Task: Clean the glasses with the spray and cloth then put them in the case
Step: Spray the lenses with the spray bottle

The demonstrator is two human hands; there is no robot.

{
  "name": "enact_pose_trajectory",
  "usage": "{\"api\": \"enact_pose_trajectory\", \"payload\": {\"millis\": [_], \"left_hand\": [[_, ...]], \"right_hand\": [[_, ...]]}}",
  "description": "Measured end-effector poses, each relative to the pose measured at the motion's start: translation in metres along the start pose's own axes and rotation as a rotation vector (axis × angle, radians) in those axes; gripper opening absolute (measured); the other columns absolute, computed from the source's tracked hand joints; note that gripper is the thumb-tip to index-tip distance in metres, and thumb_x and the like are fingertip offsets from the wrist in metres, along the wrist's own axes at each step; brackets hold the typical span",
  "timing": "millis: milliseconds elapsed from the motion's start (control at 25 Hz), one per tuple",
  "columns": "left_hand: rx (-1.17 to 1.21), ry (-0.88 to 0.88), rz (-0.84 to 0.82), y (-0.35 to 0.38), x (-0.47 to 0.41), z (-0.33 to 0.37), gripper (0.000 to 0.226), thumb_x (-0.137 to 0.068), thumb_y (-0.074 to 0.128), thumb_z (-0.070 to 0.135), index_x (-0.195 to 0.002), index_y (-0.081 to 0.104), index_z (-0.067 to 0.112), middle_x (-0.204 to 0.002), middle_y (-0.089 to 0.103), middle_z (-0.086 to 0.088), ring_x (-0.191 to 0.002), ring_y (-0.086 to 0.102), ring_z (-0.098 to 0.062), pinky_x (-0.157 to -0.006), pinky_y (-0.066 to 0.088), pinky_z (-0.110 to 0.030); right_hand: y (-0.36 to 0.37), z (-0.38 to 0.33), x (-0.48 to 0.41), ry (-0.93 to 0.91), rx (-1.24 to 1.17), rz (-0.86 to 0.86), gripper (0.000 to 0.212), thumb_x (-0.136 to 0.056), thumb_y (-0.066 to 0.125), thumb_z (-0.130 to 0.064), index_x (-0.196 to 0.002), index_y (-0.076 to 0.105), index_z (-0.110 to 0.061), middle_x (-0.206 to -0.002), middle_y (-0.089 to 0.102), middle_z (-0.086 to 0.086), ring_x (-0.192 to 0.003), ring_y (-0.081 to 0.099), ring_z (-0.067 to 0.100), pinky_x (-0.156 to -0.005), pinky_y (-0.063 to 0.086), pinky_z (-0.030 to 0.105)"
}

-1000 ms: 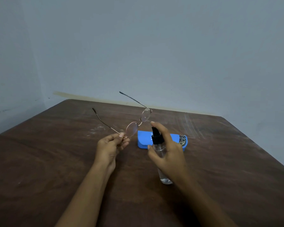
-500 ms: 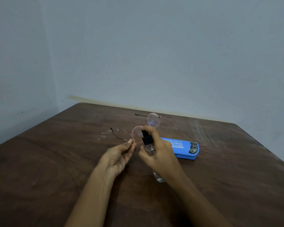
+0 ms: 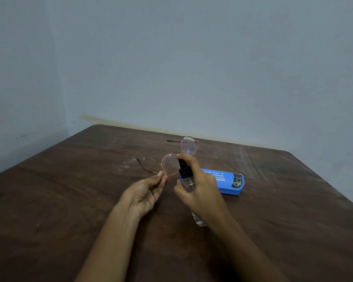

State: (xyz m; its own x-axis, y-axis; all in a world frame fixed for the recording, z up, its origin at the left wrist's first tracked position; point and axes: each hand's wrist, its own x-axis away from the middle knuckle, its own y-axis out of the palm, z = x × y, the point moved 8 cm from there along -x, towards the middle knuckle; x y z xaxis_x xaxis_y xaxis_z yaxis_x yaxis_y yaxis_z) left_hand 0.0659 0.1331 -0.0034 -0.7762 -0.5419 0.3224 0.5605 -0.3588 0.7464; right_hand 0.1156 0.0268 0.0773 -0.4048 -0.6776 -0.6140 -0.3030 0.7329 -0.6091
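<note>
Thin-framed round glasses (image 3: 170,164) are held up above the table, temples unfolded, lenses facing me. My left hand (image 3: 145,193) pinches the frame at the near lens's hinge between thumb and fingertips. My right hand (image 3: 200,190) grips a clear spray bottle (image 3: 189,183) with a black nozzle, index finger on top of the nozzle, which points at the near lens from close by. The bottle's base shows below my wrist. A closed blue glasses case (image 3: 227,183) lies on the table just behind my right hand. No cloth is visible.
A dark brown wooden table (image 3: 69,200) with pale scuff marks fills the lower view. It stands in a corner of plain grey-blue walls; its far edge runs along the back wall and its right edge slants down at the right.
The glasses have turned so the lenses face me, and the spray bottle has moved up close to the near lens. The view has shifted slightly.
</note>
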Motion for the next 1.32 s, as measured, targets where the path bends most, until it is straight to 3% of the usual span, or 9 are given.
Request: {"api": "enact_pose_trajectory", "payload": {"millis": [160, 360, 480, 640, 880, 1080, 1320], "left_hand": [[0.007, 0.0, -0.001, 0.001, 0.002, -0.001, 0.019, -0.086, 0.044, -0.006, -0.074, 0.058, -0.006, -0.047, 0.065, -0.009, -0.041, 0.063, -0.011, -0.043, 0.052, -0.014], [-0.001, 0.002, 0.005, 0.0, 0.0, -0.001, 0.023, -0.087, 0.044, -0.007, -0.07, 0.059, -0.006, -0.047, 0.065, -0.009, -0.04, 0.063, -0.011, -0.04, 0.051, -0.015], [-0.045, 0.002, 0.002, 0.001, -0.001, -0.002, 0.02, -0.087, 0.043, -0.007, -0.074, 0.057, -0.005, -0.046, 0.066, -0.007, -0.04, 0.063, -0.009, -0.04, 0.051, -0.014], [-0.093, 0.003, -0.004, 0.002, 0.001, -0.004, 0.021, -0.088, 0.041, -0.008, -0.074, 0.057, -0.004, -0.045, 0.065, -0.006, -0.039, 0.062, -0.009, -0.041, 0.051, -0.014], [-0.13, -0.014, -0.012, 0.003, 0.004, -0.006, 0.021, -0.087, 0.042, -0.007, -0.074, 0.058, -0.004, -0.046, 0.065, -0.007, -0.04, 0.062, -0.009, -0.041, 0.051, -0.015], [-0.143, -0.015, -0.028, 0.003, 0.004, -0.007, 0.02, -0.087, 0.043, -0.007, -0.075, 0.058, -0.004, -0.046, 0.065, -0.006, -0.04, 0.062, -0.008, -0.041, 0.051, -0.014], [-0.142, -0.014, -0.022, 0.003, 0.004, -0.007, 0.021, -0.088, 0.042, -0.007, -0.074, 0.058, -0.004, -0.045, 0.065, -0.006, -0.039, 0.062, -0.008, -0.041, 0.051, -0.014]], "right_hand": [[0.001, 0.002, 0.001, 0.013, -0.014, -0.013, 0.055, -0.075, 0.057, -0.011, -0.116, 0.035, -0.04, -0.069, 0.054, -0.004, -0.061, 0.05, 0.012, -0.06, 0.043, 0.029], [-0.013, 0.009, 0.002, 0.052, -0.062, 0.084, 0.058, -0.076, 0.057, -0.016, -0.121, 0.034, -0.044, -0.063, 0.049, -0.014, -0.057, 0.047, 0.006, -0.055, 0.036, 0.015], [-0.029, 0.016, 0.002, 0.075, -0.076, 0.163, 0.059, -0.077, 0.058, -0.012, -0.12, 0.035, -0.044, -0.07, 0.057, -0.005, -0.056, 0.049, 0.01, -0.052, 0.039, 0.014], [-0.047, 0.02, 0.003, 0.083, -0.072, 0.257, 0.058, -0.071, 0.058, -0.004, -0.12, 0.044, -0.032, -0.054, 0.048, -0.008, -0.052, 0.05, 0.008, -0.049, 0.035, 0.006], [-0.052, 0.022, 0.004, 0.114, -0.101, 0.268, 0.051, -0.072, 0.061, 0.002, -0.114, 0.049, -0.024, -0.061, 0.054, -0.01, -0.055, 0.05, 0.007, -0.049, 0.036, 0.006], [-0.052, 0.022, 0.004, 0.126, -0.091, 0.249, 0.058, -0.072, 0.061, 0.001, -0.12, 0.047, -0.027, -0.061, 0.054, -0.003, -0.051, 0.048, 0.007, -0.049, 0.036, 0.007], [-0.05, 0.025, 0.006, 0.138, -0.127, 0.24, 0.052, -0.072, 0.06, 0.001, -0.112, 0.048, -0.03, -0.062, 0.056, 0.002, -0.051, 0.047, 0.007, -0.046, 0.035, 0.009]]}}
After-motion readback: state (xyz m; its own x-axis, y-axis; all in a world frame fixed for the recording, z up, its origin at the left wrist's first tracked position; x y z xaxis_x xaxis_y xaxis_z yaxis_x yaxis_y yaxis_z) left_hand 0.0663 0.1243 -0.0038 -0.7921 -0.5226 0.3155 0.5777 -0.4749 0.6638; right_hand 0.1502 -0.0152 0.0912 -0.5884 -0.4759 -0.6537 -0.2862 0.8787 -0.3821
